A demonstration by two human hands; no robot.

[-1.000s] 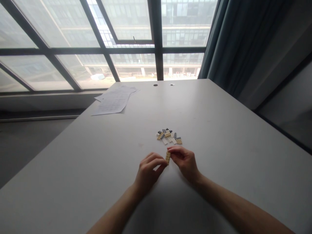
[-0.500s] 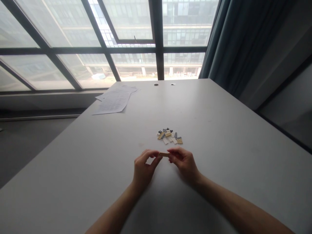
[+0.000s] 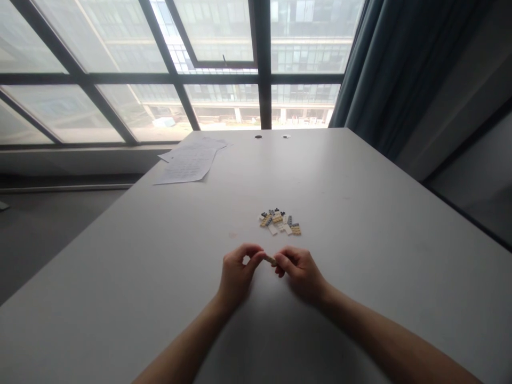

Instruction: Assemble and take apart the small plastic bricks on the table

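A small tan building brick piece is held between my two hands, just above the table. My left hand pinches its left end between thumb and fingertips. At the other end, my right hand grips it with thumb and fingers. The piece slants down to the right, and the fingers cover much of it. Just beyond my hands lies a loose pile of building bricks in tan, white, grey and black.
The white table stretches away to a large window. Printed papers lie at its far left. Two round holes are near the far edge, and a dark curtain hangs on the right.
The tan piece has tilted, its right end now lower. My right hand has turned, with its thumb over the piece. The pile has not changed.
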